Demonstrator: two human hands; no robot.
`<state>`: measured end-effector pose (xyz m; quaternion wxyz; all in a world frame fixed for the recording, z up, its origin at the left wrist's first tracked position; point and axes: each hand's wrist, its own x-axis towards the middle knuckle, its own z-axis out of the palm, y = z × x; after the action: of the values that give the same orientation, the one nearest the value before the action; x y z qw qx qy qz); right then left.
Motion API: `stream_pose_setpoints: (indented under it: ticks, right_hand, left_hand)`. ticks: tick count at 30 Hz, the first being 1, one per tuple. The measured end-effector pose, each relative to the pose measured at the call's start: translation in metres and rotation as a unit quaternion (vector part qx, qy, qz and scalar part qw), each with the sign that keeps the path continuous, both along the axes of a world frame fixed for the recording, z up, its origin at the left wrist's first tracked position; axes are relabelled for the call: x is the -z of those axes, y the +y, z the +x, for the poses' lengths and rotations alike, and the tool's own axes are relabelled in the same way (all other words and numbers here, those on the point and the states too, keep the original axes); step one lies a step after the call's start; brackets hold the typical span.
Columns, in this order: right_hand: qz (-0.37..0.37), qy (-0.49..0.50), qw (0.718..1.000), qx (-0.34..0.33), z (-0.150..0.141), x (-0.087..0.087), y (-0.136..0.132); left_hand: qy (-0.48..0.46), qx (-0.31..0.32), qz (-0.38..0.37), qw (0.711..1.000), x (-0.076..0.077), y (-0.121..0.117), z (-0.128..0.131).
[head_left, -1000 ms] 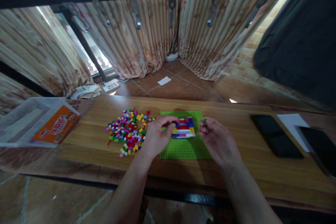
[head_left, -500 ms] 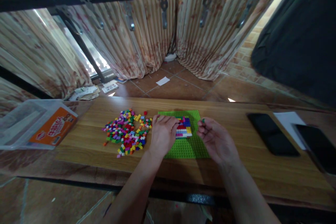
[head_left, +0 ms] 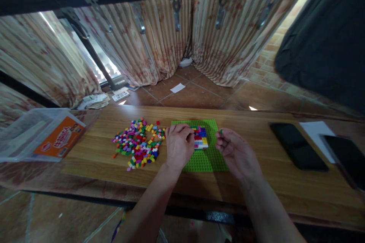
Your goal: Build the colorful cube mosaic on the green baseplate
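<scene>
A green baseplate (head_left: 212, 155) lies on the wooden table, carrying a small block of stacked coloured bricks (head_left: 201, 138). My left hand (head_left: 179, 145) rests over the left part of that block, fingers curled and pressing on it. My right hand (head_left: 234, 151) hovers over the plate's right edge, pinching a tiny green brick (head_left: 220, 131) between thumb and finger. A heap of loose coloured bricks (head_left: 136, 144) lies just left of my left hand.
A clear plastic box with an orange label (head_left: 42, 133) sits at the table's left end. Two dark phones (head_left: 298, 145) (head_left: 345, 156) and a white sheet (head_left: 316, 131) lie at the right. Curtains and tiled floor lie beyond the table's far edge.
My left hand slid right and down onto the brick block, covering its left side. My right hand stayed almost still with the green brick.
</scene>
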<state>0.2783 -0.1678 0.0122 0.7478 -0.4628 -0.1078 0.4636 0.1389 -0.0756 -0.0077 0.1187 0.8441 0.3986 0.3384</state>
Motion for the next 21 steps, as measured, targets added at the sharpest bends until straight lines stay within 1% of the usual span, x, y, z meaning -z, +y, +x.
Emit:
stream_pose_setpoints:
  ticks: [7,11,13,16,21]
  right_hand:
    - [-0.018,-0.026,0.999,0.002,-0.003,0.002,0.002]
    - [-0.072,-0.078,0.993,0.053,-0.005,0.008,0.005]
    - [-0.099,-0.1,0.988,0.067,-0.006,0.011,0.007]
    - [-0.117,-0.116,0.985,0.058,-0.007,0.013,0.009]
    - [-0.114,-0.127,0.985,0.03,-0.01,0.016,0.009]
  left_hand:
    - [0.008,0.001,0.038,0.999,0.002,-0.001,0.001]
    - [0.037,-0.008,0.065,0.997,0.003,-0.006,0.002]
    - [0.05,-0.015,0.071,0.996,0.003,-0.009,0.002]
    - [0.069,-0.021,0.071,0.995,0.002,-0.012,0.001]
    - [0.106,-0.02,0.066,0.992,-0.002,-0.018,0.001]
